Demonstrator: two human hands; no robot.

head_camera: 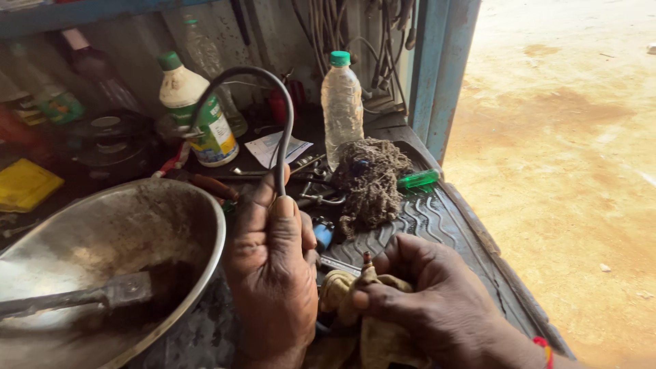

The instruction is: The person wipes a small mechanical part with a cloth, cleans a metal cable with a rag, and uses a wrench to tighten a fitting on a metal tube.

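My left hand (273, 270) grips a grey cable (273, 85) that rises and arches over to the left, ending in a metal fitting near a white bottle. My right hand (427, 301) is closed around a dirty yellowish rag (342, 290) wrapped about a small brown-tipped part (367, 259) that sticks up from it. Both hands rest close together over a black ribbed rubber mat (430, 219) on the workbench.
A large metal bowl (205, 205) with a dark tool (89, 297) inside sits at the left. Behind stand a white bottle with green cap (195, 109), a clear plastic bottle (342, 106), a wad of brown thread waste (372, 178), a green-handled screwdriver (418, 179) and loose tools. Sandy ground lies to the right.
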